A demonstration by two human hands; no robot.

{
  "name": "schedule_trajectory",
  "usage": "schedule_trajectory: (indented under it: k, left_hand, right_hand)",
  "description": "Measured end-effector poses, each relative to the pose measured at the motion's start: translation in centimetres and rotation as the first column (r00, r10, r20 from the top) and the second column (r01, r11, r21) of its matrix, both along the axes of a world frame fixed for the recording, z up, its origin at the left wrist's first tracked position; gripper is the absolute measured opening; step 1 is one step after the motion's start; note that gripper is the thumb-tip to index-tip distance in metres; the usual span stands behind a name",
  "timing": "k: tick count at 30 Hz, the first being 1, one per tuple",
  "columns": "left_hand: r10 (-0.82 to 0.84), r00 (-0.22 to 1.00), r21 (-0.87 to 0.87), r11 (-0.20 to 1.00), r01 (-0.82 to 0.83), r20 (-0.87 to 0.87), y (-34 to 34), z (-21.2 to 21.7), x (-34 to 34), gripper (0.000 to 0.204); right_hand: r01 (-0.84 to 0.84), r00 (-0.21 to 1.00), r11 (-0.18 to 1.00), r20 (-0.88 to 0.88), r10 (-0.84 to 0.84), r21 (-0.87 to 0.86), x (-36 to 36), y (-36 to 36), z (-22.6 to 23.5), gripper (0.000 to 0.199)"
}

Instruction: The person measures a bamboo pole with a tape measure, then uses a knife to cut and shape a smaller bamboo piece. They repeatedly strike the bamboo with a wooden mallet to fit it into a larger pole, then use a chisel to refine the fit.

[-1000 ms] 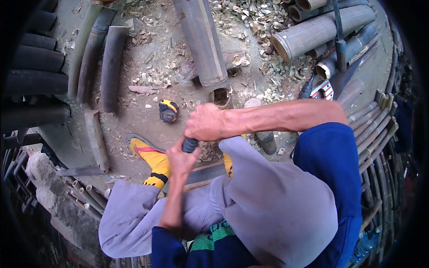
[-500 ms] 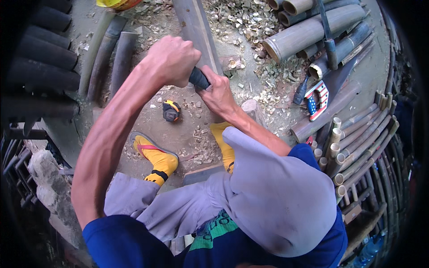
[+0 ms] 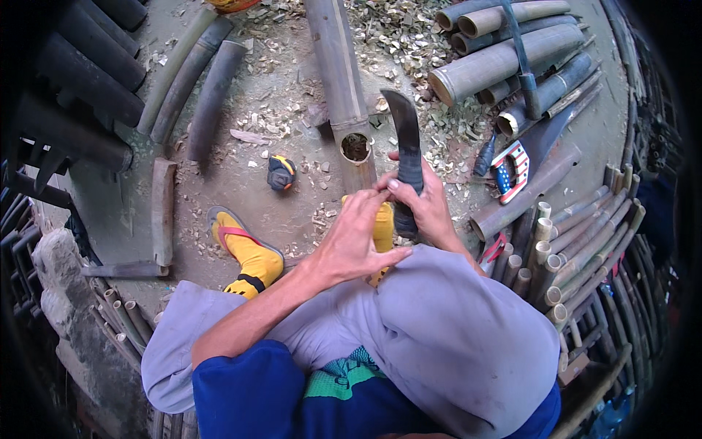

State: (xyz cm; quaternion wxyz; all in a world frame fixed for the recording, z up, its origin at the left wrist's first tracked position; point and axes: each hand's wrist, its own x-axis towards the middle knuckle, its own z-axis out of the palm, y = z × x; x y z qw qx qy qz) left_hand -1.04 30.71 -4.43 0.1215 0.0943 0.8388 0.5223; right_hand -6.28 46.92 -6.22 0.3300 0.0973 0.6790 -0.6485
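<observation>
Right now, in the head view, the person sits with a long bamboo pole (image 3: 340, 80) on the ground in front of the knees. The right hand (image 3: 428, 212) is closed tight round the handle of a big curved knife (image 3: 406, 143). The dark blade stands up and bends a little at the tip, just beside the open end of the bamboo pole. The left hand (image 3: 351, 245) is loose, with its fingers stretched out; the fingertips (image 3: 382, 189) touch the knife near the handle, right by the right thumb.

Two feet in yellow socks (image 3: 252, 256) and sandals rest near the bamboo pole. A small yellow and black tape measure (image 3: 281, 173) lies on the dirt to the left of the pole's open end. Lots of little wood chips (image 3: 395, 29) lie around the pole. More thick bamboo pieces (image 3: 497, 62) are stacked to the right of it.

To do this well, I think the right hand should keep a firm hold, and the left fingers should stay off the sharp edge and move away before any chop.
</observation>
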Motion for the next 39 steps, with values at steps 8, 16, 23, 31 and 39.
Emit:
schedule_trajectory:
  k: [8, 16, 23, 31, 39]
  left_hand:
    - [-0.122, 0.280, 0.280, 0.714, -0.641, 0.952, 1.6, -8.0, -4.7, 0.044]
    - [0.029, 0.292, 0.232, 0.534, -0.813, 0.956, 4.1, -9.7, -6.6, 0.026]
    - [-0.181, 0.506, 0.448, -0.283, -0.848, 0.843, 4.8, -9.9, -5.7, 0.031]
    - [-0.198, 0.342, 0.306, -0.189, -0.933, 0.919, 4.3, -10.2, -6.0, 0.026]
    - [-0.212, 0.196, 0.275, 0.465, -0.841, 0.957, 3.1, -8.8, -7.8, 0.024]
  right_hand:
    - [-0.268, 0.838, 0.821, -0.298, 0.456, 0.504, 4.6, 3.1, -4.0, 0.066]
    - [-0.510, 0.595, 0.402, -0.025, 0.804, 0.760, -3.9, 3.1, -2.4, 0.064]
    - [-0.363, -0.100, -0.004, -0.035, 0.994, 0.932, -12.3, 0.2, -0.8, 0.046]
    - [-0.171, 0.067, 0.437, -0.432, 0.899, 0.883, -9.5, 1.4, -3.8, 0.034]
    - [-0.672, 0.659, 0.451, 0.197, 0.726, 0.587, -8.2, 0.4, 1.6, 0.057]
